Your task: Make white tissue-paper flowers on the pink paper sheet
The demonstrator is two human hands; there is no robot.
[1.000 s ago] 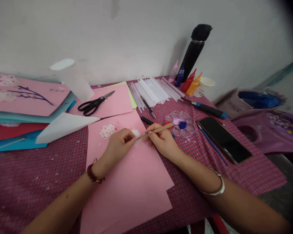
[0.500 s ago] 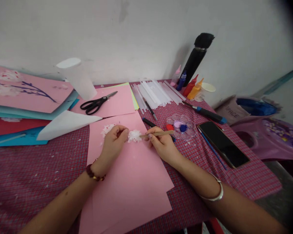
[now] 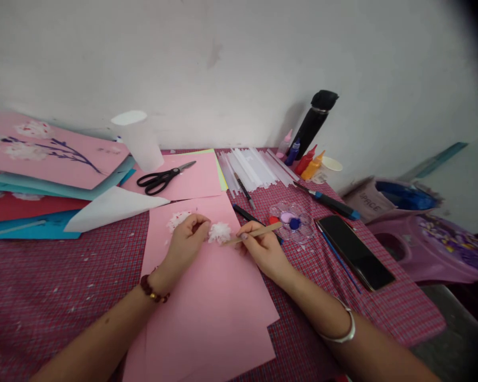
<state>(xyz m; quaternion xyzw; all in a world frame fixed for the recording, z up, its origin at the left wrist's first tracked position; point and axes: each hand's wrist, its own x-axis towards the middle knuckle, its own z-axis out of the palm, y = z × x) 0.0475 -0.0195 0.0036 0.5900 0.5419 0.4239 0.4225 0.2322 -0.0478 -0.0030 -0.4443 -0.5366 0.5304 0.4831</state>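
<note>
A pink paper sheet (image 3: pixel 207 302) lies on the red checked tablecloth (image 3: pixel 56 286) in front of me. Near its top edge sits a white fluffy tuft (image 3: pixel 220 232), with a second white and red speckled patch (image 3: pixel 176 219) to its left. My left hand (image 3: pixel 188 240) rests on the sheet with fingers curled, its fingertips right beside the tuft. My right hand (image 3: pixel 263 245) is closed on a thin wooden stick (image 3: pixel 255 233), whose tip touches the tuft's right side.
A clear paint palette (image 3: pixel 292 218) with red, pink and blue paint, a black phone (image 3: pixel 354 251) and pens lie right. Scissors (image 3: pixel 161 178) rest on pink paper behind. White strips (image 3: pixel 255 164), paint bottles (image 3: pixel 305 159), a black flask (image 3: pixel 313 124) and a white cup (image 3: pixel 139 140) stand by the wall. Coloured sheets are stacked left.
My left hand drew back leftward, uncovering the white tuft. The stick's tip stays at the tuft. The camera tilted up, so everything sits lower in view.
</note>
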